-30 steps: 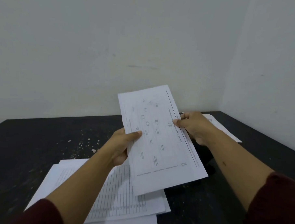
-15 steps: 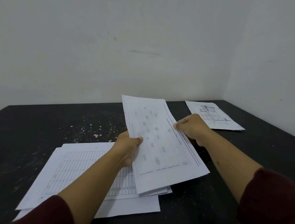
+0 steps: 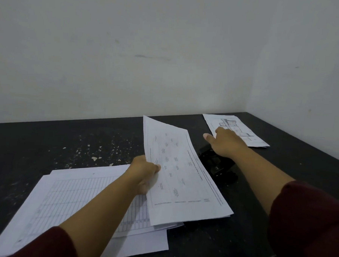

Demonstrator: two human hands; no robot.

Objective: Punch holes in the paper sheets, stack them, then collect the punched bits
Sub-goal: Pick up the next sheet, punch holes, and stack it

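Gripping the left edge of a printed sheet [image 3: 179, 173], the left hand [image 3: 144, 171] has its thumb on top and its fingers curled under the paper, so the far end lifts and curls upward while the near end rests on the stack of sheets [image 3: 80, 204] lying at the near left of the black table [image 3: 47, 142]. That stack shows a ruled grid on its top page, and its right edge sits under the held sheet. Just right of the held sheet, close to its long edge, a black hole punch [image 3: 216, 165] stands on the table, partly hidden by the right forearm. The right hand [image 3: 225, 143] reaches over the punch, thumb stretched out to the left; its fingers point away from the camera, and whether they touch the punch or the paper beyond cannot be told. Past that hand, toward the far right corner, a separate sheet with a drawing [image 3: 236, 129] lies flat. White punched bits [image 3: 94, 152] are scattered over the table beyond the stack, left of the held sheet. Dark red sleeves cover both forearms near the frame's lower edge.
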